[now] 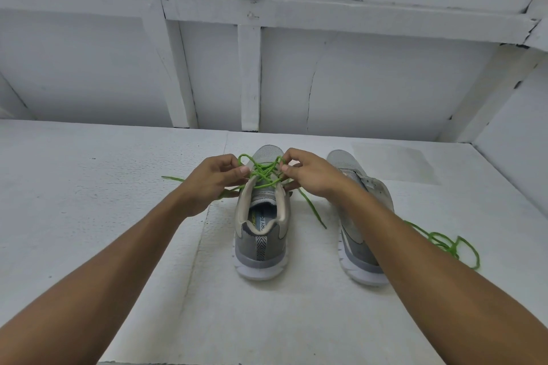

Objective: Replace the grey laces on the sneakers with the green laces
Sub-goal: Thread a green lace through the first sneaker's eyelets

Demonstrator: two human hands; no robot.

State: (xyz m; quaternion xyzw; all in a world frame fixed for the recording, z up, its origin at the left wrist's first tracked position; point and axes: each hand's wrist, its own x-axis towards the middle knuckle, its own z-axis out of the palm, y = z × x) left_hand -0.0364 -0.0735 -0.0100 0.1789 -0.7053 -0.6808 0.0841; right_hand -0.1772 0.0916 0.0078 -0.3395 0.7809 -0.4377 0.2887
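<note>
Head view: left hand (207, 184) and right hand (311, 175) each pinching 1 loop of green lace (264, 172) above centre sneaker (261, 234), 1 hand either side of its tongue. 2nd sneaker (355, 258) just right, partly under right forearm; 2nd green lace (444, 243) loose on white surface (118, 187) beside it.

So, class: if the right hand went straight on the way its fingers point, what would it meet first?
The right hand points left: probably the crossed green lace first, then the left hand.

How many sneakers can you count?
2. One grey mesh sneaker, threaded with a green cord lace, stands at the centre; the second grey sneaker stands to its right, partly hidden by the right forearm.
</note>
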